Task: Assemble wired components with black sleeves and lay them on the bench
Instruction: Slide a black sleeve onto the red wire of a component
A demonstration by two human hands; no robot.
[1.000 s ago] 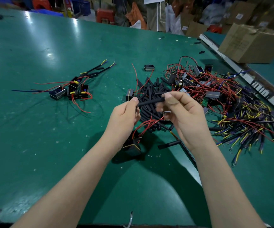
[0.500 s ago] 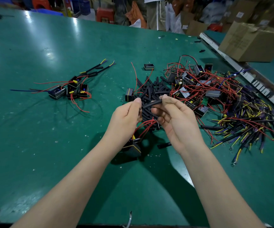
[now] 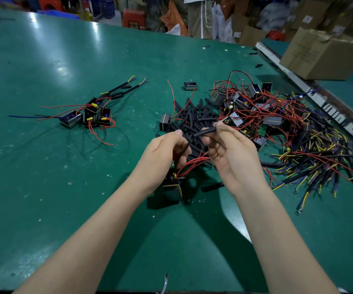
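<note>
A black sleeve (image 3: 204, 131) is sitting pinched between the thumb and fingertips of the right hand (image 3: 228, 153), held above the middle of the bench (image 3: 44, 187) and tilting up toward the right. The left hand (image 3: 162, 154) is curling its fingers around red wires (image 3: 192, 163) that are running down to a black wired component (image 3: 172, 186), which is hanging just below that hand, close over the bench surface; whether it is touching the bench cannot be told. Directly beyond both hands a pile of loose black sleeves (image 3: 192, 119) is lying on the bench, and another single sleeve (image 3: 212, 186) is lying just beside the right wrist. To the right, a tangle of unfinished components and wires (image 3: 288, 132) is spreading toward the bench's right edge, reaching close to the white rail (image 3: 311, 92) along it. Toward the left, well apart from the hands, a small group of finished components (image 3: 88, 115) is lying with sleeved leads pointing to the far edge. A cardboard box (image 3: 328, 56) is standing past the rail at the far right corner. The near edge and the whole left side of the bench are lying open green surface.
</note>
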